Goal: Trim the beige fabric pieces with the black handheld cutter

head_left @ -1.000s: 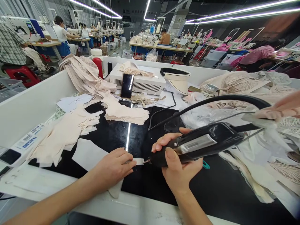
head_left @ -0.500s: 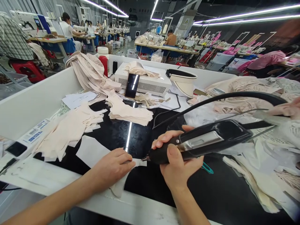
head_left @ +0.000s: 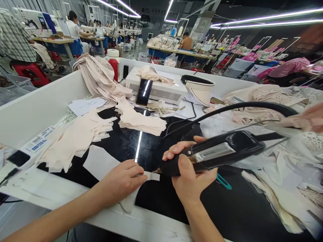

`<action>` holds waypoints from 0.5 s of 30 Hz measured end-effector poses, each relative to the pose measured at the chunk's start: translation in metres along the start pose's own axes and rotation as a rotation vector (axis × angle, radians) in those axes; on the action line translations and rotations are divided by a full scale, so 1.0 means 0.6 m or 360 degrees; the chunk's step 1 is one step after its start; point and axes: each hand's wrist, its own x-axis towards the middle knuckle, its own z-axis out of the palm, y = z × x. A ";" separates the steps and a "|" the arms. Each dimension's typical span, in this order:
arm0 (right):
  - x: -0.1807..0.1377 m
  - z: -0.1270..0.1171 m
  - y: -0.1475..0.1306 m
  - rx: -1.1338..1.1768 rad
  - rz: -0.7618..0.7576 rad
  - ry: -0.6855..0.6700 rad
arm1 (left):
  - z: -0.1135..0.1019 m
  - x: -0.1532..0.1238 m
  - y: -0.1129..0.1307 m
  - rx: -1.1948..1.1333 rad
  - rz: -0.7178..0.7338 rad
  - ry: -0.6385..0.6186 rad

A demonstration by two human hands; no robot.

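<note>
My right hand is wrapped around a thick black corded hand tool with a metal lever along its side. The tool's thin metal tip points left and meets a narrow white end of a pale fabric piece. With fingers bent and pressed together, my left hand holds this piece down on the black table top, just left of the tip. Part of the fabric is hidden under my left hand. Beside that hand lies a white paper-like sheet.
Pale cut fabric stacks lie farther back, near a phone leaning on a white vented box. A thick black cable arches right. Another person's blurred hand is at the right, above lace fabric. A teal clip lies right of my wrist.
The whole view has shifted slightly. The tool's rear end has swung a little, and the other person's hand at right has moved slightly. My hands keep their holds.
</note>
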 end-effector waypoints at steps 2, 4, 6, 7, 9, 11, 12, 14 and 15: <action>0.002 -0.005 -0.005 -0.0004 -0.0012 0.0027 | 0.001 -0.001 0.000 -0.0003 -0.0002 -0.0010; 0.003 -0.010 -0.007 -0.0011 -0.0021 0.0037 | 0.000 -0.002 0.000 -0.0008 -0.0001 -0.0023; 0.002 -0.014 -0.005 -0.0017 -0.0033 0.0027 | -0.002 -0.001 0.000 -0.0013 -0.0003 -0.0036; 0.001 -0.015 -0.004 -0.0021 -0.0038 0.0023 | -0.002 -0.001 0.000 -0.0016 -0.0005 -0.0040; 0.000 -0.015 -0.001 -0.0032 -0.0034 0.0021 | -0.003 -0.001 -0.001 -0.0020 -0.0005 -0.0031; 0.001 -0.014 0.000 -0.0043 -0.0016 0.0030 | -0.004 0.000 -0.001 -0.0019 0.0000 -0.0009; 0.001 -0.013 -0.001 -0.0039 -0.0007 0.0035 | -0.004 0.000 -0.001 -0.0018 0.0002 -0.0004; 0.002 -0.011 -0.006 0.0000 0.0007 0.0041 | -0.005 0.001 -0.001 -0.0019 0.0002 -0.0007; 0.002 -0.010 -0.009 0.0029 0.0008 0.0040 | -0.007 0.002 -0.001 -0.0021 0.0002 -0.0012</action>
